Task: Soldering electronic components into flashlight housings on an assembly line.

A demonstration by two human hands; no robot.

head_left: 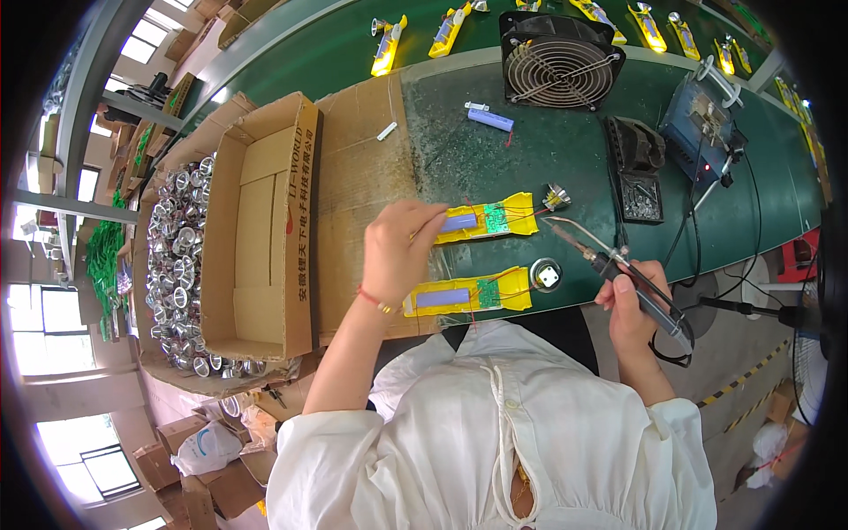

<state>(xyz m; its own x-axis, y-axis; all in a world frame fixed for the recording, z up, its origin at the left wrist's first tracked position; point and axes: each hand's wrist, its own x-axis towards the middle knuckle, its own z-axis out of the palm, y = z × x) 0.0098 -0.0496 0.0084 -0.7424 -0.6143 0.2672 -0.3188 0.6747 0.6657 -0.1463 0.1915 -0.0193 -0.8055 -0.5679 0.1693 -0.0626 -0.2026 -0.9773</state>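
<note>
My left hand point(399, 240) is closed in a pinch at the left end of the upper yellow flashlight housing point(526, 215); what its fingertips hold is hidden. That housing carries a purple cylindrical battery point(458, 223) and a green circuit board point(495, 219). Thin wires run from it to a silver reflector point(556, 197). My right hand point(630, 309) grips a soldering iron point(652, 311), its tip pointing up-left toward the reflector. Nearer to me lies a second yellow housing point(515, 290) with its own battery point(442, 298), circuit board point(488, 292) and round reflector head point(545, 275).
An open cardboard box point(305, 221) stands left, beside many silver reflectors point(181, 256). Behind are a loose battery point(490, 119) and a black fan point(562, 66). To the right sit a black tray point(640, 196) and a blue soldering station point(698, 132). Lit yellow flashlights point(386, 49) line the far side.
</note>
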